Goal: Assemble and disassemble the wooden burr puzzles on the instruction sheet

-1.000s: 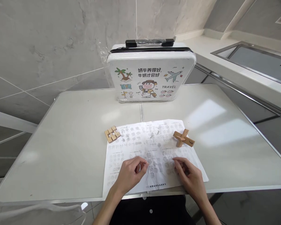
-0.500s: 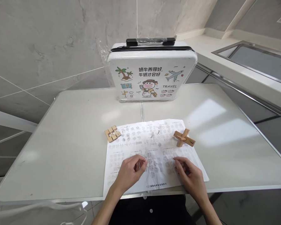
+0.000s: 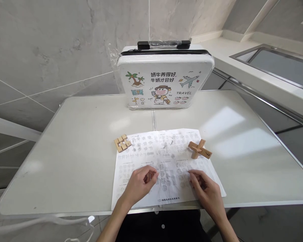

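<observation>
I note remotely: left hand [image 3: 142, 183] and right hand [image 3: 206, 187] over paper [image 3: 166, 157], fingers loosely half-curled, gripping nothing; wooden square [image 3: 123, 147] and wooden cross [image 3: 198, 150] lie beyond.

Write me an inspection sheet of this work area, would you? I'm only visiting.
Surface: pale table, seam down its middle, glare on the right.
Things at hand: printed sheet; flat cluster of wooden pieces over its far left corner; crossed wooden block near its far right corner.
Clutter: white suitcase in clear plastic, standing at the back.
Hands: left hand and right hand loosely curled over the sheet; nothing seen held.
Cables: pale, blurred, cord-like strand at lower left; cannot tell what it is.
Surroundings: grey wall behind; pale counter on the right.
</observation>
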